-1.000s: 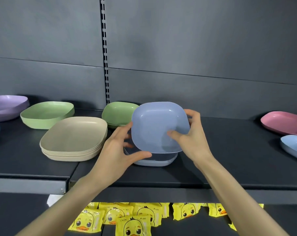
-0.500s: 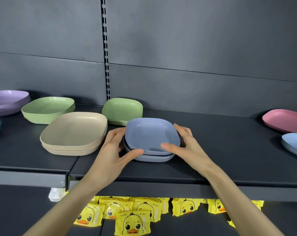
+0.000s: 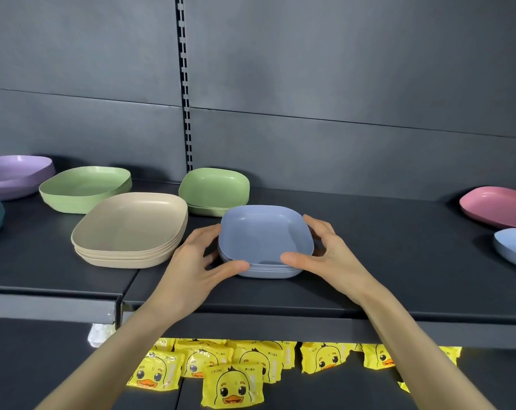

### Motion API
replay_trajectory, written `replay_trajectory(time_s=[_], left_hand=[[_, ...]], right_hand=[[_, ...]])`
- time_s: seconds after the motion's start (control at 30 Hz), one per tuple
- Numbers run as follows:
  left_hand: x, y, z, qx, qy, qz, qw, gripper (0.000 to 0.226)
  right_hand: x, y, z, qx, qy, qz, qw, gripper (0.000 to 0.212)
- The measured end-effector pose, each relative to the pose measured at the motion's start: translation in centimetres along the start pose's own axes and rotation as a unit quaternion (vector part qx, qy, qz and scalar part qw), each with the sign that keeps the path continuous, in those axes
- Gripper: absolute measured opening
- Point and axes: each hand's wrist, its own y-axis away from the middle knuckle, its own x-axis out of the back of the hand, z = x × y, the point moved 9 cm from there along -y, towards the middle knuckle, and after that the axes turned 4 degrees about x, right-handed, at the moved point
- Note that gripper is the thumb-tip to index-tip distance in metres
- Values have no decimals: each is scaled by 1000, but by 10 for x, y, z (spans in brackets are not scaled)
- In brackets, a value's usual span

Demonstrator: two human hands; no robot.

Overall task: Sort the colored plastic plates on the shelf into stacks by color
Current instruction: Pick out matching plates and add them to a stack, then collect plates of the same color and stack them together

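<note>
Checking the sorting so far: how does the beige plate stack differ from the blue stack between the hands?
The beige stack is larger and oblong; the blue stack is smaller and squarer. The beige stack sits untouched, while the left hand and right hand cup the blue stack's sides. Both are single-colour, nested, on the dark shelf.

Soft, fairly bright light comes from overhead, spreading a pale sheen on the grey back panel [image 3: 339, 69] above the blue plate stack [image 3: 265, 241]. The stack throws only a faint shadow on the shelf [image 3: 398, 261] just around it. Focus is sharp there. Far left of it the purple plate [image 3: 14, 176], and far right the pink plate [image 3: 496, 205], stretch with wide-angle distortion. Below it, the shelf edge shades the rear duck packets [image 3: 231, 386].
</note>
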Motion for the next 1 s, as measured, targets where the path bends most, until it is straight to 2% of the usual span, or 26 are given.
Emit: replay_trajectory(time_s=[0.5, 0.7, 0.77, 0.83, 0.87, 0.93, 1.0], left_hand=[[-1, 2, 3, -5, -3, -9, 1000, 76], [-2, 0, 5, -6, 7, -25, 1000, 58], [-2, 0, 8, -12, -37, -44, 998, 60], [-1, -1, 16, -23, -106, -54, 993, 71], [1, -2, 20, -27, -144, -53, 988, 74], [3, -9, 33, -43, -231, -42, 971, 74], [-1, -17, 55, -75, -316, -38, 945, 69]], right_hand=[[-1, -1, 2, 2, 3, -3, 1000, 67], [0, 2, -2, -19, 18, -16, 1000, 66], [0, 2, -4, -30, 31, -36, 998, 64], [0, 1, -11, -31, 58, -63, 996, 56], [2, 1, -14, -30, 79, -71, 994, 61], [15, 1, -18, -38, 143, -68, 987, 84], [35, 3, -27, -38, 214, -53, 975, 86]])
